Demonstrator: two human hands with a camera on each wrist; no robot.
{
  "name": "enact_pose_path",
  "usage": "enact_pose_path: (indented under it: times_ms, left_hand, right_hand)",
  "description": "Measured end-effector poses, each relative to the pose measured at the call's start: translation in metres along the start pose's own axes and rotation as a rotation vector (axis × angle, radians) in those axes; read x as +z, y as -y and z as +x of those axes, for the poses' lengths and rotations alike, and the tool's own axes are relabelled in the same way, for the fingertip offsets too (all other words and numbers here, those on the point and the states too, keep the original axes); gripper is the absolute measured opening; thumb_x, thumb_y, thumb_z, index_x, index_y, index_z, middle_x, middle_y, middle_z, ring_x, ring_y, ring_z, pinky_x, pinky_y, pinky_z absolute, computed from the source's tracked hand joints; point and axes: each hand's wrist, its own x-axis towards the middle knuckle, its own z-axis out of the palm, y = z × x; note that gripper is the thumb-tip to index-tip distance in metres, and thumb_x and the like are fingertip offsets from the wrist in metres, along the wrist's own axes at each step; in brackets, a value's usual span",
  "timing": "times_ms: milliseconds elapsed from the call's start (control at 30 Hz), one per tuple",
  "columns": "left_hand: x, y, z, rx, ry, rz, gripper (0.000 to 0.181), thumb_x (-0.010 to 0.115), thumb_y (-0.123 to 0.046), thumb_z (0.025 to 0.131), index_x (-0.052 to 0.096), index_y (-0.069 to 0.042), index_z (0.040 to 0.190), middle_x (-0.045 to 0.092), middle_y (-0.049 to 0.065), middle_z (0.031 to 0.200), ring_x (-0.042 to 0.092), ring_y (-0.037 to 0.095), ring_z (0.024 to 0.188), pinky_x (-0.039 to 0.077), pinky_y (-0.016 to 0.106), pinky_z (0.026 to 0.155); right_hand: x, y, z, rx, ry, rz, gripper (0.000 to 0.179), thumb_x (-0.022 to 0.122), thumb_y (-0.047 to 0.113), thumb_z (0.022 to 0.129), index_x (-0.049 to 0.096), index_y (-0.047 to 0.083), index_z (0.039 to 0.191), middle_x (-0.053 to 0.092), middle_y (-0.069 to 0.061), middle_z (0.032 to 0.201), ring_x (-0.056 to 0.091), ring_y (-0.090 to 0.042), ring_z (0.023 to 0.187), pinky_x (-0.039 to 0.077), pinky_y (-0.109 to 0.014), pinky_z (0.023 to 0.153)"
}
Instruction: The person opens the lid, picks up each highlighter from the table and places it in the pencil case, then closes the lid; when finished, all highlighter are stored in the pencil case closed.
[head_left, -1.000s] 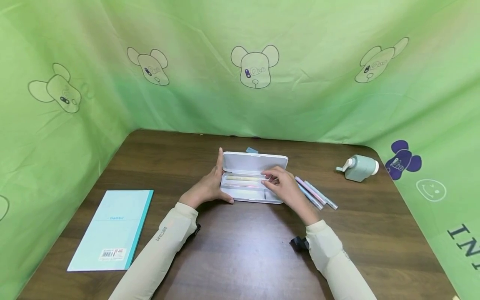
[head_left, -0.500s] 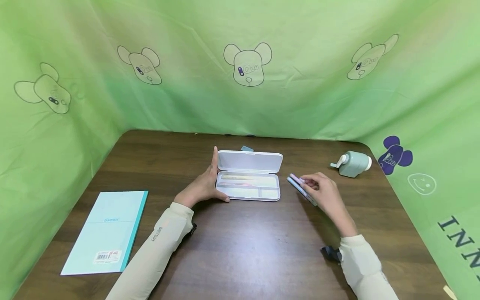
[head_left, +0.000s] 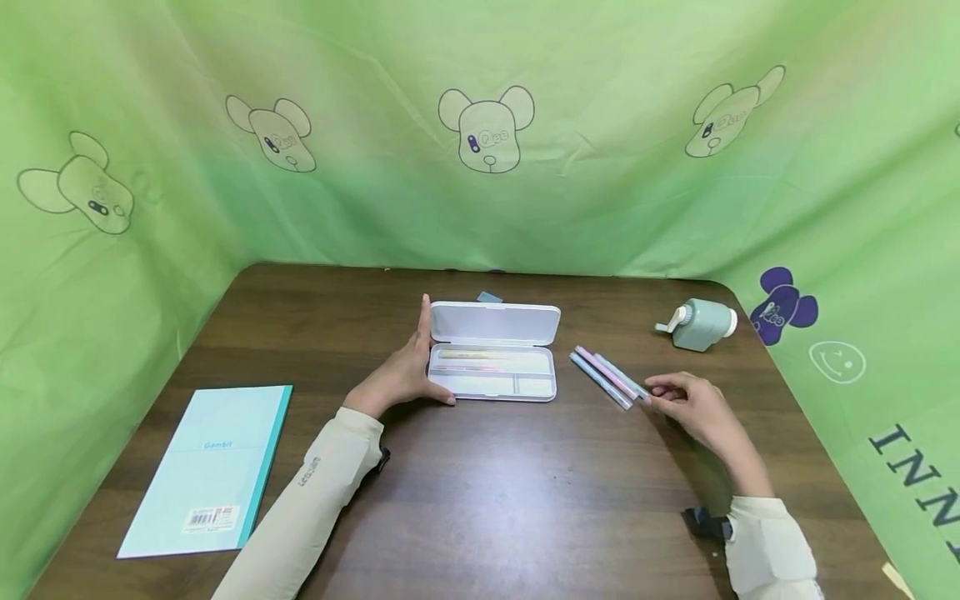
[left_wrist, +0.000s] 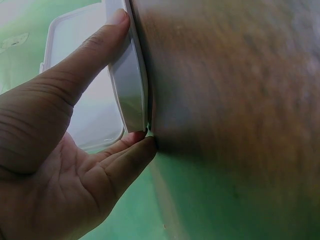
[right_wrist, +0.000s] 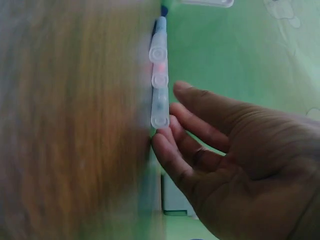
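Note:
A white pencil case (head_left: 491, 395) lies with its lid (head_left: 495, 323) raised at mid-table. A yellowish pen (head_left: 461, 354) and a pink-tinted one lie in its back compartment. My left hand (head_left: 401, 375) grips the case's left end; in the left wrist view the thumb (left_wrist: 95, 47) lies along one side wall and the fingers reach around its end. To the right of the case lie three slim pens (head_left: 600, 375), two bluish and one pink between them. My right hand (head_left: 693, 408) is at their near ends, fingers parted around the closest pen end (right_wrist: 160, 120) without pinching it.
A pale blue notebook (head_left: 206, 467) lies at the left of the brown table (head_left: 510, 492). At the back right a grey-green bottle (head_left: 701, 325) with a white cap lies on its side. A small blue piece (head_left: 489, 297) sits behind the raised lid. Green printed cloth (head_left: 375, 208) surrounds the table.
My right hand has left the pencil case, passed over the pens and moved on right to their near ends. The left hand keeps its hold on the case; the head view has shifted slightly.

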Motion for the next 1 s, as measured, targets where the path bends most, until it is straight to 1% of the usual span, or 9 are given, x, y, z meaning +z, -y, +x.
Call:
enact_pose_path:
  times_ms: [100, 367, 433, 533, 667, 700, 767, 967, 1000]
  left_hand:
    - [0.0, 0.0, 0.0, 0.004, -0.004, 0.003, 0.168, 0.105, -0.022, 0.074, -0.037, -0.019, 0.164, 0.01, 0.03, 0.177, 0.046, 0.044, 0.149, 0.044, 0.058, 0.116]
    - [-0.003, 0.0, 0.0, 0.018, -0.012, 0.007, 0.168, 0.104, -0.021, 0.074, -0.038, -0.018, 0.163, 0.001, 0.029, 0.178, 0.035, 0.049, 0.155, 0.039, 0.06, 0.12]
    - [-0.003, 0.001, -0.001, 0.02, -0.017, 0.002, 0.168, 0.104, -0.02, 0.074, -0.038, -0.017, 0.163, 0.001, 0.03, 0.178, 0.034, 0.05, 0.155, 0.038, 0.06, 0.12]
    - [-0.002, 0.005, 0.0, 0.028, -0.028, 0.006, 0.168, 0.104, -0.023, 0.074, -0.038, -0.02, 0.164, 0.005, 0.032, 0.177, 0.04, 0.049, 0.152, 0.041, 0.06, 0.118]
    - [-0.002, 0.006, 0.001, 0.033, -0.03, 0.001, 0.171, 0.105, -0.028, 0.072, -0.039, -0.024, 0.164, 0.009, 0.033, 0.176, 0.043, 0.051, 0.15, 0.043, 0.061, 0.116]
    - [0.001, 0.013, 0.003, 0.046, -0.035, 0.013, 0.171, 0.106, -0.032, 0.072, -0.039, -0.025, 0.164, 0.009, 0.033, 0.176, 0.043, 0.052, 0.149, 0.044, 0.06, 0.115]
    - [0.002, 0.015, 0.004, 0.044, -0.033, 0.005, 0.173, 0.107, -0.034, 0.07, -0.039, -0.025, 0.164, 0.008, 0.032, 0.177, 0.04, 0.053, 0.151, 0.043, 0.06, 0.116]
    - [0.011, 0.033, 0.016, 0.028, -0.025, -0.017, 0.178, 0.108, -0.042, 0.064, -0.039, -0.03, 0.163, 0.001, 0.025, 0.179, 0.035, 0.053, 0.154, 0.04, 0.063, 0.117]
    - [0.014, 0.041, 0.02, 0.028, -0.031, -0.013, 0.179, 0.108, -0.045, 0.062, -0.039, -0.032, 0.163, 0.001, 0.024, 0.18, 0.035, 0.051, 0.155, 0.04, 0.063, 0.118]
  right_hand:
    - [0.0, -0.001, 0.001, 0.012, 0.019, 0.005, 0.025, 0.082, 0.004, 0.095, 0.076, -0.01, 0.115, 0.075, -0.013, 0.098, 0.063, -0.002, 0.081, 0.053, -0.019, 0.07]
    - [0.004, 0.001, 0.003, -0.007, -0.032, -0.067, 0.012, 0.08, 0.003, 0.096, 0.08, -0.004, 0.107, 0.072, -0.008, 0.092, 0.059, -0.002, 0.077, 0.05, -0.022, 0.068]
    - [0.004, 0.002, 0.005, -0.011, -0.042, -0.072, 0.011, 0.08, 0.002, 0.096, 0.08, -0.003, 0.106, 0.072, -0.008, 0.092, 0.059, -0.002, 0.077, 0.05, -0.022, 0.067]
    - [0.004, 0.004, 0.006, -0.027, -0.081, -0.062, 0.01, 0.078, 0.0, 0.095, 0.08, -0.004, 0.105, 0.073, -0.009, 0.091, 0.059, -0.001, 0.076, 0.049, -0.019, 0.066]
    - [0.006, 0.006, 0.007, -0.068, -0.161, -0.008, 0.012, 0.077, -0.004, 0.094, 0.08, -0.005, 0.105, 0.073, -0.013, 0.094, 0.057, 0.006, 0.079, 0.048, -0.011, 0.068]
    - [0.008, 0.006, 0.008, -0.086, -0.176, 0.009, 0.012, 0.077, -0.004, 0.094, 0.08, -0.006, 0.106, 0.072, -0.013, 0.095, 0.056, 0.007, 0.08, 0.047, -0.009, 0.069]
    - [0.011, 0.009, 0.01, -0.123, -0.191, 0.054, 0.013, 0.077, -0.005, 0.094, 0.08, -0.006, 0.107, 0.072, -0.014, 0.098, 0.056, 0.009, 0.083, 0.047, -0.006, 0.072]
    - [0.031, 0.031, 0.029, -0.225, -0.139, 0.199, 0.015, 0.076, -0.008, 0.096, 0.08, -0.005, 0.11, 0.072, -0.017, 0.103, 0.061, 0.006, 0.089, 0.051, -0.007, 0.078]
    - [0.035, 0.037, 0.034, -0.233, -0.124, 0.208, 0.016, 0.076, -0.009, 0.096, 0.08, -0.005, 0.11, 0.072, -0.017, 0.104, 0.063, 0.005, 0.089, 0.052, -0.008, 0.079]
